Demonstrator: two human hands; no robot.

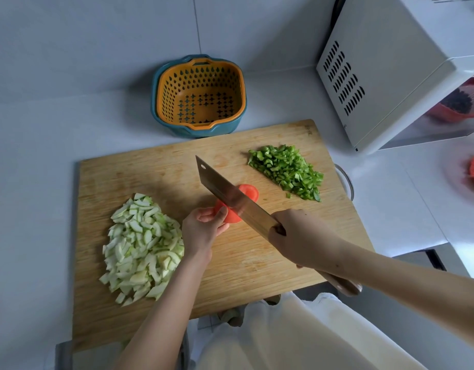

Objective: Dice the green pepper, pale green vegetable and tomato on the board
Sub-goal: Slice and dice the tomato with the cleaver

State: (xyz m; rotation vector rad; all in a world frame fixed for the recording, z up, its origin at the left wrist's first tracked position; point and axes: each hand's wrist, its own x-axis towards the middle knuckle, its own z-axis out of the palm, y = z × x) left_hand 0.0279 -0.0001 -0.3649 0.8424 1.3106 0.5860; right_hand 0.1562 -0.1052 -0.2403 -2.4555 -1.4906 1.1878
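The tomato (pixel 232 217) sits mid-board, near the centre of the wooden board (pixel 257 263), with my left hand (pixel 203 228) pinching its near side between curled fingers. My right hand (pixel 292 236) is wrapped tight round the cleaver (pixel 230 193), its blade laid across the tomato with red showing on both sides. I judge 2 of 3 vegetables done: green pepper (pixel 286 170) lies diced at the far right, the pale green vegetable (pixel 142 247) is heaped in chunks on the left, and the tomato is barely started. Behind the board, the orange basket (pixel 201 94) nested in a blue tub shows only its perforated bottom.
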